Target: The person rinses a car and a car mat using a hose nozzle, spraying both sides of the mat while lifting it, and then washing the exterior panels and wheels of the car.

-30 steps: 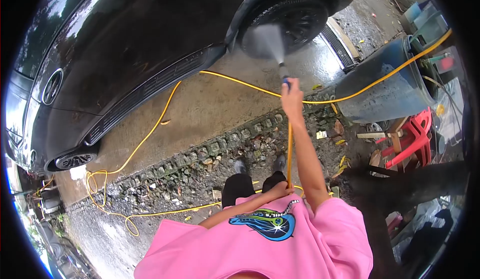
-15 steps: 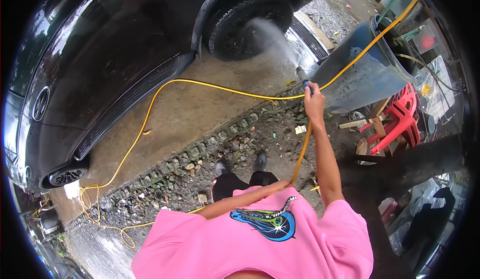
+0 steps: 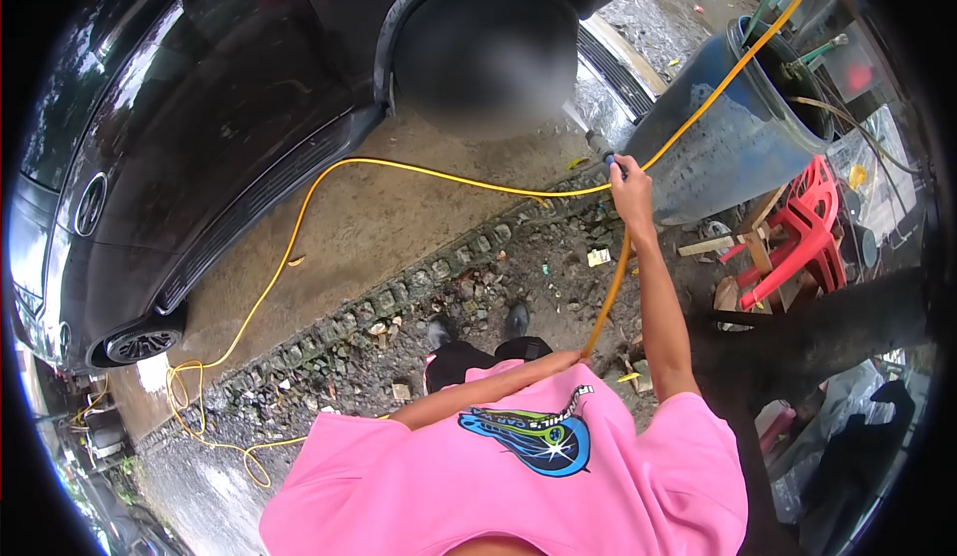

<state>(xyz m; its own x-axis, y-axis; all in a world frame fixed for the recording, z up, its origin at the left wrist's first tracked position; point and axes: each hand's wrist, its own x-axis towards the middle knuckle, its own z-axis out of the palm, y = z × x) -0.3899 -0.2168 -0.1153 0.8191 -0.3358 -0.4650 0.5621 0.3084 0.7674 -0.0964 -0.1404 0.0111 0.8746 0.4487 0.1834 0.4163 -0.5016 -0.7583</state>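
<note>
Toward two o'clock from the centre of the view, a spray nozzle (image 3: 598, 145) is gripped in the closed right hand (image 3: 630, 182), and a white spray is sent from its tip toward the wheel area (image 3: 488, 53) at twelve, where details are blurred. The orange hose (image 3: 606, 307) is led down from that hand to the left hand (image 3: 570, 359), near five o'clock; how tightly it is held there cannot be told. From nine to twelve, the view is filled by a dark car (image 3: 229, 68). At two o'clock, just beyond the right hand, a blue barrel (image 3: 698, 147) is crossed by a yellow hose (image 3: 419, 169). A red chair (image 3: 797, 242) is seen at three.
</note>
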